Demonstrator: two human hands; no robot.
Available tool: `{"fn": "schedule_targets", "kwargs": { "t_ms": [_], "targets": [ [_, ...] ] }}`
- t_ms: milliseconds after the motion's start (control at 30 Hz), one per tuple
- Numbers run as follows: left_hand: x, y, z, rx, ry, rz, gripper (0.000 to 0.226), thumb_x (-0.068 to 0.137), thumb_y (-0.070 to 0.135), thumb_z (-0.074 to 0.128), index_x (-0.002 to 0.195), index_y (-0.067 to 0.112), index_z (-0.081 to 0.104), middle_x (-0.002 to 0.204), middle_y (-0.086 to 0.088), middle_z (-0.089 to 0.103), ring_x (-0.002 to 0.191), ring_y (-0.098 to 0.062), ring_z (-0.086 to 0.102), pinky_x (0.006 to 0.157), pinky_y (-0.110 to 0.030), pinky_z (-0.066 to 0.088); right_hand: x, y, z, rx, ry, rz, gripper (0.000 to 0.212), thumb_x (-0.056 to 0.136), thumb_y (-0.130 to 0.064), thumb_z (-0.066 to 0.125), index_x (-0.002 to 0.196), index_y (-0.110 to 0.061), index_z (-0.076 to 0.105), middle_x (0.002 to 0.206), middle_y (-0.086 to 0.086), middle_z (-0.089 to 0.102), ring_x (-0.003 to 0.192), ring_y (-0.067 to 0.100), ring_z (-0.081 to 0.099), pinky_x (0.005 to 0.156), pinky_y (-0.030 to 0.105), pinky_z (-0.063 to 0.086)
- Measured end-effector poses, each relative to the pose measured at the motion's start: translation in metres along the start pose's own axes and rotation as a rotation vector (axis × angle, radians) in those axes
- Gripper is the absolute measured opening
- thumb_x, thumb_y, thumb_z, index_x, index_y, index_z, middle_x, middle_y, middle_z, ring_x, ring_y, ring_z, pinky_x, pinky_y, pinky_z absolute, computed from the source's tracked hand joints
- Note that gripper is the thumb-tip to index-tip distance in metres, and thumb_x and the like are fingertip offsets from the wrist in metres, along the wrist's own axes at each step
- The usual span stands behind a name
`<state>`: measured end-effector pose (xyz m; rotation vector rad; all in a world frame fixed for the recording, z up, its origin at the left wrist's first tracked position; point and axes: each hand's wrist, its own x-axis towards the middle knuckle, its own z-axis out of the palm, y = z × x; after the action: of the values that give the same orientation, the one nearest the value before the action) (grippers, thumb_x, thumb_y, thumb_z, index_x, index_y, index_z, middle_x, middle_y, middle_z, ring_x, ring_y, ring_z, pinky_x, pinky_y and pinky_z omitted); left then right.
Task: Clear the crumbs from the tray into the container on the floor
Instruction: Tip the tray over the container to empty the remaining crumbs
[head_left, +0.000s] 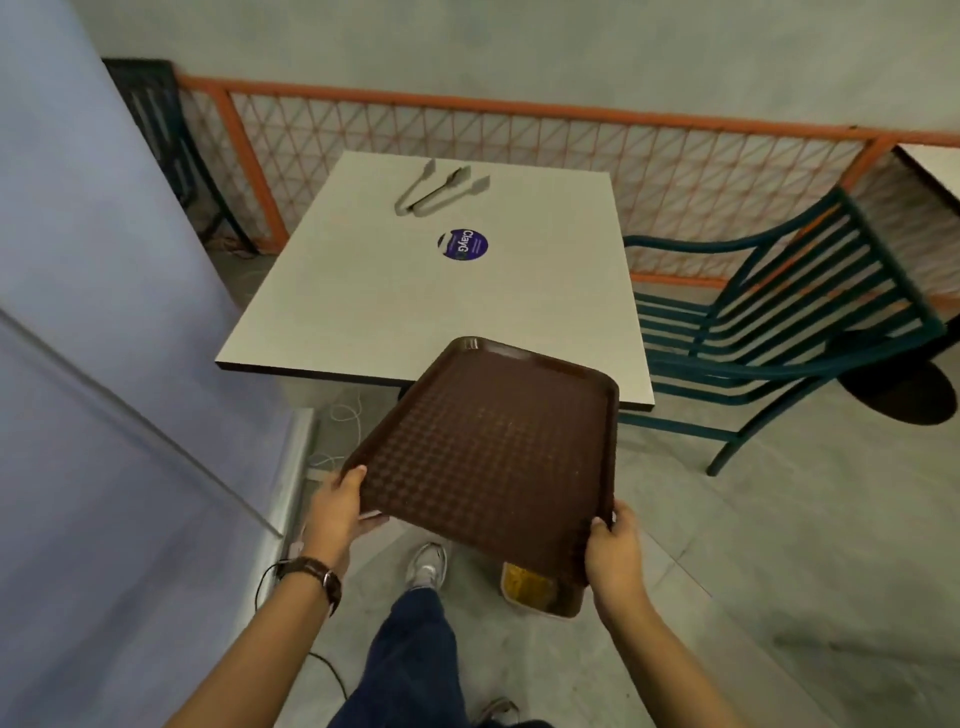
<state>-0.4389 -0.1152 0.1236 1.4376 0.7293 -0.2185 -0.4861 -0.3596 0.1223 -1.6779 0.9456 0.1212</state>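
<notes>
I hold a brown textured tray (493, 452) in the air, its far end above the near edge of the white table (363, 296). My left hand (340, 506) grips its near left corner and my right hand (615, 551) grips its near right corner. A few faint crumbs speckle the tray's middle. Below the tray's near edge, a container (530, 590) with yellowish-brown contents sits on the floor, mostly hidden by the tray.
Metal tongs (439, 189) and a round purple sticker (462, 245) lie on the table. A teal chair (779, 332) stands to the right, an orange mesh railing (519, 150) behind. A blue wall (104, 364) is on the left. My foot (428, 564) is beside the container.
</notes>
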Motion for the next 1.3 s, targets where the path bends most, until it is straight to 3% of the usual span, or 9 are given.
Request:
{"fn": "schedule_targets", "kwargs": {
  "t_ms": [167,333,533,600,667,833,1000,1167,1300],
  "targets": [
    [0.001,-0.029,0.036,-0.140,-0.150,-0.170,0.051,0.094,0.032,0.047,0.141,0.022,0.029,0.129,-0.013,0.053,0.095,-0.027,0.062,0.062,-0.037,0.057,0.002,-0.008,0.065,0.078,0.004,0.070,0.032,0.100,-0.010,0.035,0.131,-0.016,0.038,0.114,0.005,0.050,0.109,0.024,0.050,0.104,0.039,0.036],
    [0.034,-0.045,0.064,-0.017,-0.078,-0.110,0.035,0.088,0.008,0.050,0.117,0.027,0.044,0.123,-0.013,0.057,0.106,-0.032,0.059,0.092,-0.052,0.050,0.015,-0.024,0.141,0.155,-0.108,0.188,0.038,0.097,-0.010,0.045,0.134,-0.010,0.034,0.131,0.014,0.052,0.116,0.032,0.054,0.101,0.050,0.044],
    [0.112,-0.002,0.016,0.129,-0.073,-0.089,0.042,0.087,-0.001,0.042,0.121,0.024,0.045,0.122,-0.012,0.058,0.103,-0.028,0.059,0.091,-0.046,0.050,0.044,-0.054,0.160,0.158,-0.252,0.374,0.028,0.100,-0.033,0.039,0.122,-0.017,0.040,0.101,0.011,0.061,0.079,0.035,0.069,0.059,0.044,0.059],
    [0.136,0.020,-0.003,0.133,-0.053,-0.074,0.044,0.089,-0.005,0.039,0.128,0.017,0.042,0.121,-0.012,0.058,0.097,-0.026,0.060,0.071,-0.034,0.057,0.060,-0.064,0.153,0.117,-0.174,0.341,0.035,0.100,-0.030,0.039,0.129,-0.012,0.039,0.102,0.013,0.061,0.073,0.032,0.066,0.045,0.032,0.053],
    [0.158,0.041,-0.021,0.152,-0.058,-0.016,0.047,0.092,-0.002,0.040,0.133,0.020,0.040,0.118,-0.008,0.058,0.090,-0.017,0.060,0.057,-0.026,0.055,0.081,-0.070,0.144,0.037,-0.045,0.299,0.042,0.100,-0.024,0.040,0.139,-0.011,0.032,0.111,0.015,0.060,0.068,0.024,0.060,0.049,0.029,0.049],
    [0.196,0.081,-0.044,0.196,-0.086,0.060,0.046,0.095,0.004,0.039,0.136,0.025,0.035,0.116,-0.005,0.052,0.086,-0.011,0.054,0.066,-0.029,0.050,0.126,-0.078,0.132,-0.071,0.113,0.211,0.057,0.097,-0.023,0.048,0.146,-0.017,0.019,0.132,0.016,0.052,0.104,0.036,0.060,0.091,0.048,0.049],
    [0.230,0.097,-0.054,0.270,-0.117,0.048,0.044,0.093,0.000,0.038,0.132,0.020,0.042,0.113,-0.004,0.057,0.094,-0.015,0.058,0.069,-0.026,0.051,0.165,-0.082,0.138,0.004,0.086,0.228,0.030,0.098,-0.010,0.042,0.126,-0.020,0.041,0.112,0.017,0.061,0.082,0.038,0.068,0.075,0.052,0.057],
    [0.260,0.097,-0.044,0.291,-0.051,-0.040,0.029,0.097,0.017,0.039,0.123,0.024,0.050,0.125,-0.012,0.057,0.106,-0.029,0.057,0.087,-0.044,0.052,0.183,-0.097,0.142,0.024,0.182,0.224,0.024,0.093,-0.003,0.046,0.115,-0.012,0.048,0.095,0.021,0.064,0.074,0.040,0.067,0.066,0.047,0.058],
    [0.278,0.113,-0.017,0.298,0.036,-0.052,0.033,0.098,0.016,0.037,0.129,0.014,0.049,0.114,-0.010,0.053,0.097,-0.032,0.053,0.077,-0.047,0.055,0.206,-0.105,0.140,-0.008,0.190,0.220,0.026,0.088,0.004,0.050,0.112,-0.005,0.049,0.089,0.020,0.064,0.068,0.041,0.066,0.063,0.050,0.059]
  ]
}}
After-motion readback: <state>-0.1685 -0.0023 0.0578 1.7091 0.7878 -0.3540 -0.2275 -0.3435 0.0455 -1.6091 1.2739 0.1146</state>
